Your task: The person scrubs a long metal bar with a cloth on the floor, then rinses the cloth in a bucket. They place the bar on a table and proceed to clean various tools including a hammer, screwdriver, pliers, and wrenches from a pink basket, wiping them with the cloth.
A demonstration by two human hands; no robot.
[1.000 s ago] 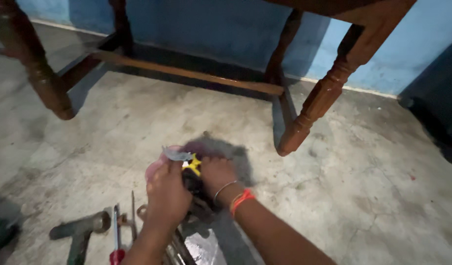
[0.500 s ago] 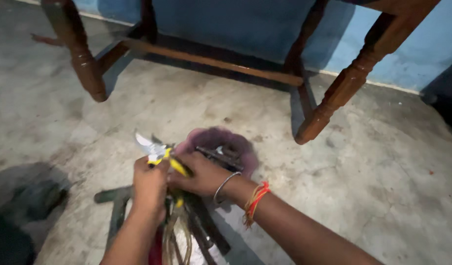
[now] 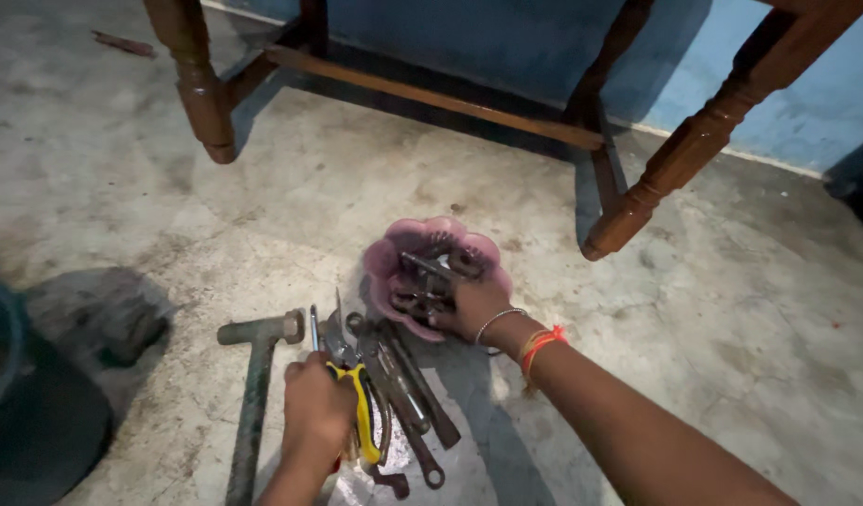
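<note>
Hands sort worn tools on a bare concrete floor (image 3: pixel 731 309) beneath a carved brown wooden table (image 3: pixel 694 150).

From left: a rusty grey metal hammer (image 3: pixel 253 375) lies flat; beside it the left hand (image 3: pixel 314 412) is closed around yellow-handled steel pliers (image 3: pixel 357 412), set low among dark, greasy spanners (image 3: pixel 413 394). Further right the right hand (image 3: pixel 474 305), with a silver bangle and orange thread at the wrist, rests in a scalloped pink plastic bowl (image 3: pixel 394 258) of dark metal parts, fingers curled on them; how firmly, one cannot tell. The light bowl could tip and spill if pressed at its rim.
</note>
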